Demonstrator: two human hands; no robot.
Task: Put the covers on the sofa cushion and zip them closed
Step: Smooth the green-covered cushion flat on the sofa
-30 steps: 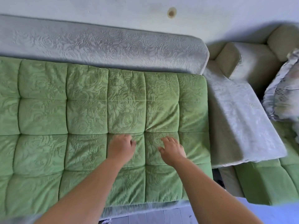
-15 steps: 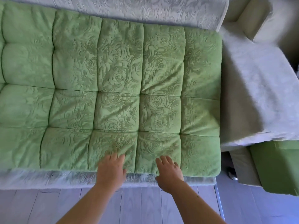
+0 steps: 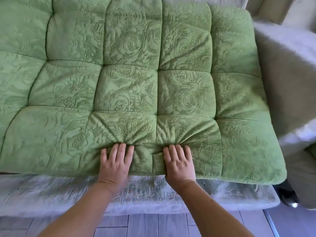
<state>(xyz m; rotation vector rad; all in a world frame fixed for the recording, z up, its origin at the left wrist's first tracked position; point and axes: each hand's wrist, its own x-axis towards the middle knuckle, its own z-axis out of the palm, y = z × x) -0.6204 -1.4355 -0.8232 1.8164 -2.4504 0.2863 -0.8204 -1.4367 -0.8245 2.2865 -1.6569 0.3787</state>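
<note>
A green quilted cushion (image 3: pixel 136 79) with an embossed rose pattern lies flat on the grey sofa seat (image 3: pixel 153 194). Both hands sit at the middle of its front edge. My left hand (image 3: pixel 115 165) and my right hand (image 3: pixel 178 164) lie side by side, a small gap apart, fingers on top and dug into the fabric. Neither thumb shows; both seem tucked under the edge. The green cloth puckers in folds that fan out from the fingertips. No zipper is visible.
A grey sofa section (image 3: pixel 287 82) abuts the cushion on the right. Grey plank floor (image 3: pixel 153 224) runs along the bottom. A small dark object (image 3: pixel 289 197) lies on the floor by the right corner.
The view has closed in on the front of the cushion. Both hands slid back from the cushion's middle to its front edge and now dig into the fabric, which bunches at the fingertips.
</note>
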